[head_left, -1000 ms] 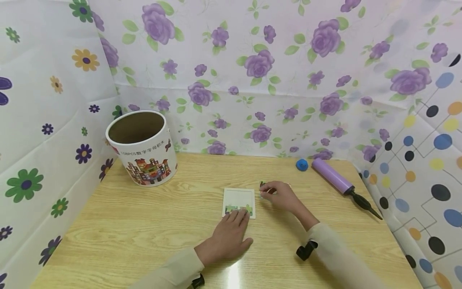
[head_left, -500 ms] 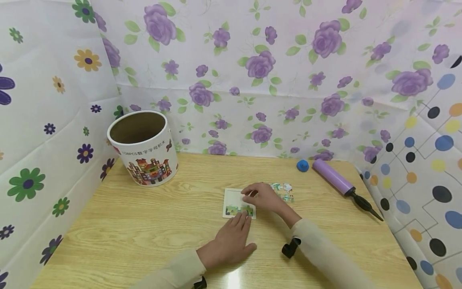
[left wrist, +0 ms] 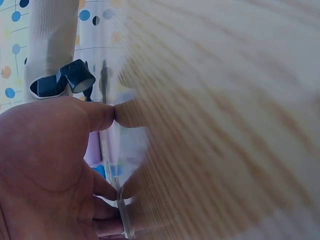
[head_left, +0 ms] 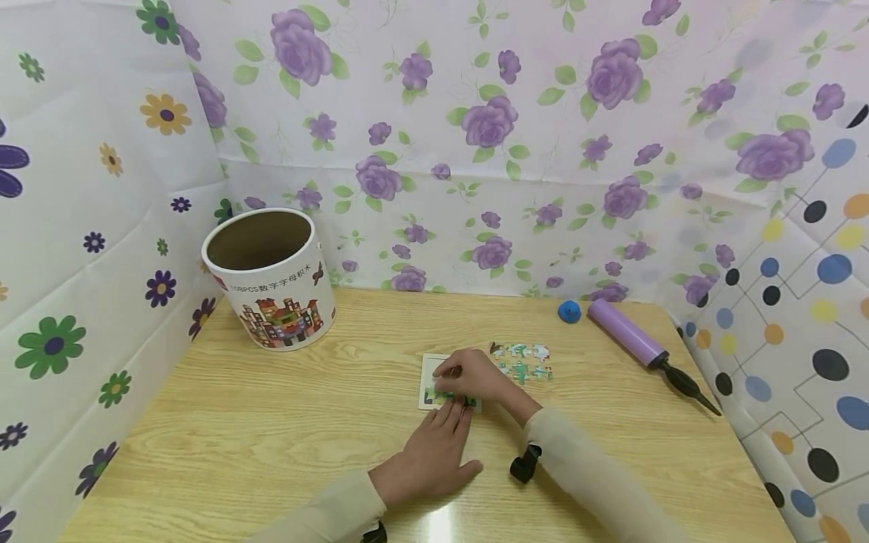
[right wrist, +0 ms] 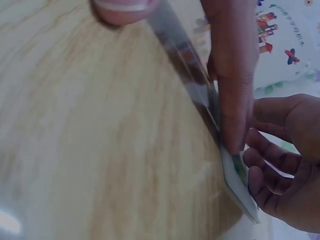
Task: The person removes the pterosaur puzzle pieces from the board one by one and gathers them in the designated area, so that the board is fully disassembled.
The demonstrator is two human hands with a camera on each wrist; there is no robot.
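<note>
In the head view, a small white puzzle tray lies on the table with green puzzle pieces along its near side. My left hand rests flat at that near edge, fingers extended onto the rim. Over the tray, my right hand covers its right part. The right wrist view shows one straight finger reaching down to the green piece on the tray, the thumb well apart from it. More loose puzzle pieces lie in rows right of the tray.
A large white printed bucket stands at the back left. At the back right are a small blue object and a purple hand pump with a black nozzle. Flowered and dotted cloths hang around the table.
My right hand has moved left from the loose pieces to over the tray, uncovering those pieces. The green strip in the tray looks more filled. My left hand has stayed nearly in place.
</note>
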